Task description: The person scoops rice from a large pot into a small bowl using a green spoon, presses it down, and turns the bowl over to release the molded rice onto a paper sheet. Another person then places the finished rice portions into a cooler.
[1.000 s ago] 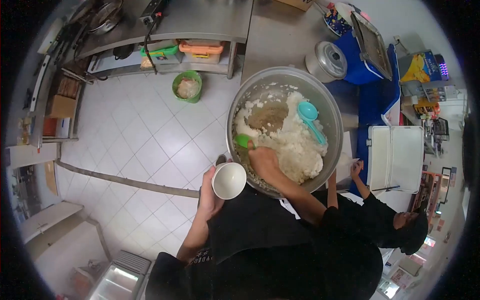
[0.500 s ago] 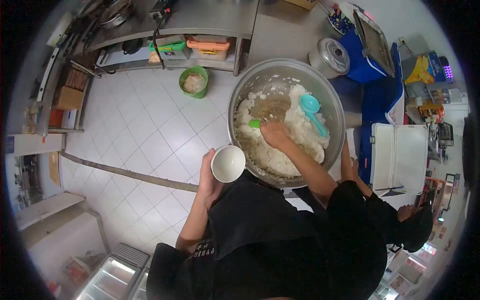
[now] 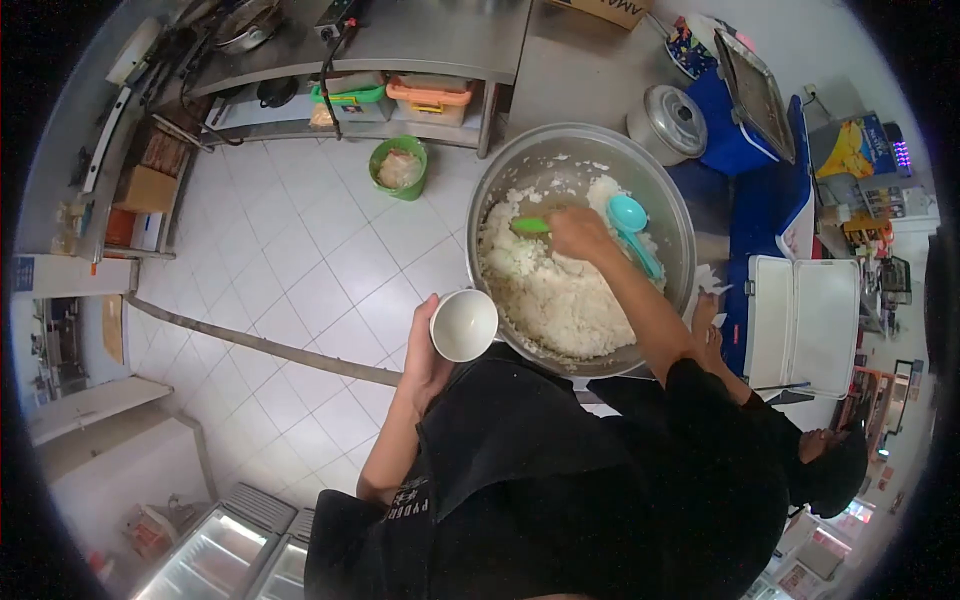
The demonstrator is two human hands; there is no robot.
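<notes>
Currently the right hand (image 3: pixel 580 234) grips a green utensil (image 3: pixel 531 225); left hand (image 3: pixel 428 350) grasps a bowl (image 3: pixel 464 325) (white)

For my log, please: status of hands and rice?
Left hand holding white bowl, empty. Right hand gripping green utensil at rice. Turquoise ladle close by.

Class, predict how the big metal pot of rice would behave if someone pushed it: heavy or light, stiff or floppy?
The pot would probably feel heavy, being wide and holding a large mass of rice. Its smooth metal wall looks stiff, so I'd expect little flexing. A sharp shove might shift the turquoise ladle lying on the rice.
</notes>
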